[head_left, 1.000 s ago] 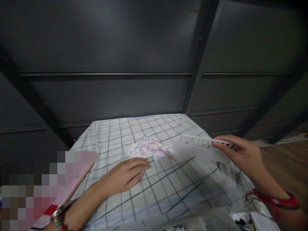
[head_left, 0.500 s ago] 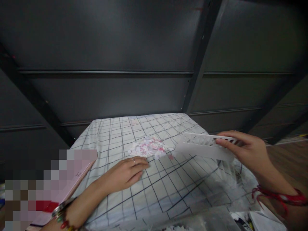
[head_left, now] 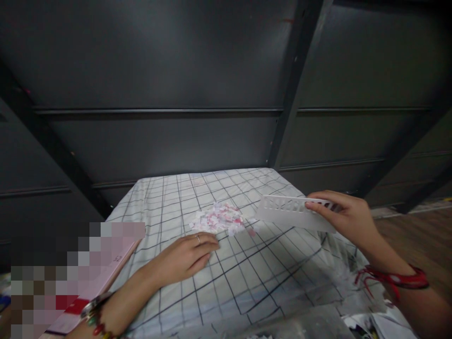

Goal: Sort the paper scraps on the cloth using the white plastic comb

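My right hand (head_left: pixel 344 212) grips a flat white plastic piece with a row of cut-out holes along its top edge (head_left: pixel 278 217), thumb on the near side. Its lower edge is close to the tablecloth; whether they touch I cannot tell. To its left lies a loose heap of small white and pink paper scraps (head_left: pixel 219 217), a few of them strayed toward the plastic piece. My left hand (head_left: pixel 189 256) lies flat on the cloth just in front of the heap, fingers loosely stretched and holding nothing.
A white cloth with a dark grid (head_left: pixel 219 306) covers the table. On the left stands a pink box-like object (head_left: pixel 120 259), partly pixelated. Clear plastic (head_left: pixel 300 325) lies along the near edge, with more scraps inside. Dark metal panels (head_left: pixel 176 141) rise behind the table.
My right hand has moved left with the white plastic piece, bringing it slightly nearer the scraps. My left hand stays in place on the cloth.
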`<move>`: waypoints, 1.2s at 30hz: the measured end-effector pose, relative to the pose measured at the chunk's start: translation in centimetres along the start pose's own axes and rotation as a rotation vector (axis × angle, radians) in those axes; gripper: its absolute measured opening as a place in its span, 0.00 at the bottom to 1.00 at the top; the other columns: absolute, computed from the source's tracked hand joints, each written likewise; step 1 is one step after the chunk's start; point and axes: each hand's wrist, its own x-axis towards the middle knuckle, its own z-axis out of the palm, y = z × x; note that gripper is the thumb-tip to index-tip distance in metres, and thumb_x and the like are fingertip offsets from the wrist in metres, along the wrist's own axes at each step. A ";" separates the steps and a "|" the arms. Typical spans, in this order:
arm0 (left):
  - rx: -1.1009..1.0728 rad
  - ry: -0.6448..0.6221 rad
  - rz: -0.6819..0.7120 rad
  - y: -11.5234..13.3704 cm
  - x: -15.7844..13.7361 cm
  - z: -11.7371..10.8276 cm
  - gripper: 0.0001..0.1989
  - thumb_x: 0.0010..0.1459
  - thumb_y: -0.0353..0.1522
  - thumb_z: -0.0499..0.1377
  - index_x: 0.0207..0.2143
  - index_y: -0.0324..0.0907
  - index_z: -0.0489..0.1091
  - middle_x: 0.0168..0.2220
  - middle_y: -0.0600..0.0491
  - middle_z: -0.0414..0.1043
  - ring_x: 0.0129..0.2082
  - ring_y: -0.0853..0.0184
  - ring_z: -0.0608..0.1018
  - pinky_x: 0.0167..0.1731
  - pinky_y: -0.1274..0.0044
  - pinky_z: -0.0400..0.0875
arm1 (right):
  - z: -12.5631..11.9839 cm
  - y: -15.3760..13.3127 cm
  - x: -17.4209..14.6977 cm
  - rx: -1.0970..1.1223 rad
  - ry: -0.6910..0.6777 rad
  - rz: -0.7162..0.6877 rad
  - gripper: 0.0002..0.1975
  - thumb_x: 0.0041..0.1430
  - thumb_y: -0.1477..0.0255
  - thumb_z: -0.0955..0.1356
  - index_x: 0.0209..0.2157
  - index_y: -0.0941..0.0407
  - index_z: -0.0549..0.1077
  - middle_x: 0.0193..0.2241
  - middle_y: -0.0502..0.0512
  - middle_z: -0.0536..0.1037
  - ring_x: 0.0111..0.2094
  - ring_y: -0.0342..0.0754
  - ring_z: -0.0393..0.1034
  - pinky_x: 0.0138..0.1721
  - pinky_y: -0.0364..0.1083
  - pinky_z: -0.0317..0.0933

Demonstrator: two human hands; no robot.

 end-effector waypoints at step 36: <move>0.003 -0.026 -0.007 -0.1 -0.1 0.2 0.14 0.61 0.25 0.48 0.46 0.43 0.67 0.47 0.50 0.70 0.45 0.67 0.74 0.47 0.75 0.70 | -2.2 -1.6 0.2 0.021 -0.076 -0.030 0.10 0.48 0.58 0.69 0.26 0.49 0.77 0.27 0.51 0.80 0.27 0.51 0.74 0.27 0.47 0.66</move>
